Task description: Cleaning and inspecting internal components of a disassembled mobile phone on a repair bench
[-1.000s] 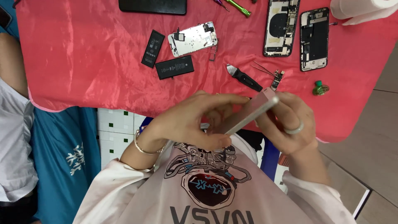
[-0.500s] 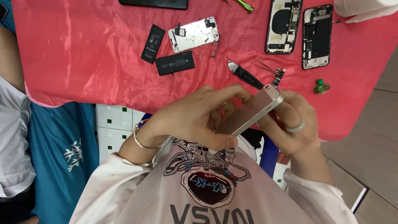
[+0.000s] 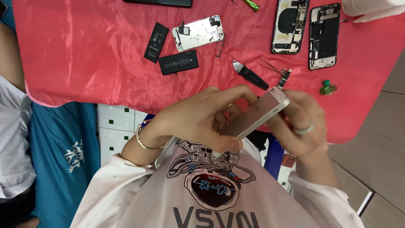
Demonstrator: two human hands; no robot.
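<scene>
I held a slim silver smartphone [image 3: 255, 116] in both hands, close to my chest and just above my white printed shirt [image 3: 211, 194]. My left hand [image 3: 198, 120] curled around the phone's lower end, its fingers [image 3: 230, 145] clamped on the edge, with a thin bracelet [image 3: 145, 141] on that wrist. My right hand [image 3: 301, 122], wearing a ring [image 3: 304, 130], gripped the upper end, fingers closed against the far side. The phone was tilted, its top corner pointing up and away from me, one long edge facing the camera. I could not tell whether its screen was loose or seated.

In my judgement, handling it well meant keeping both grips firm but light, pressing along the frame and not the glass, and holding it over my lap so nothing small could drop far.

Just beyond my hands lay the surface, covered with a red cloth [image 3: 84, 63]. Nearest on it were a black-handled pry tool [image 3: 249, 76], a pair of tweezers [image 3: 272, 66] and a small green part [image 3: 328, 88], all apart from one another. Further out were two black batteries [image 3: 178, 62], nearly touching, beside a stripped silver phone chassis [image 3: 198, 33]. At the far right lay two opened phone bodies [image 3: 324, 36] side by side, insides showing. A green-handled screwdriver [image 3: 252, 4] sat at the far edge. Another person's sleeve [image 3: 12, 139] showed at my left.
</scene>
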